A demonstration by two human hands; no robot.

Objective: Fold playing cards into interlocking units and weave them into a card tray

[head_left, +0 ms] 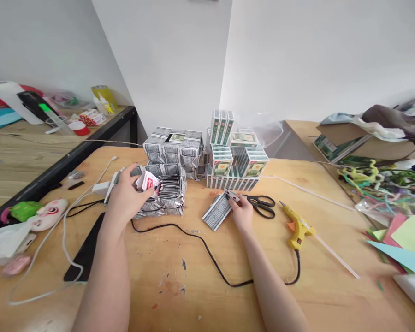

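Head view, patterned panel (216, 214), long axis slanting away rightward

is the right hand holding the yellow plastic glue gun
No, the yellow plastic glue gun lies on the light-brown wooden table, apart from the right hand.

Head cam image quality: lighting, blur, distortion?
Head view: bright, fairly even light, soft shadows; left hand and right hand reasonably clear; side edges look stretched and softer, as at the coloured paper; faint highlights on the clear plastic.
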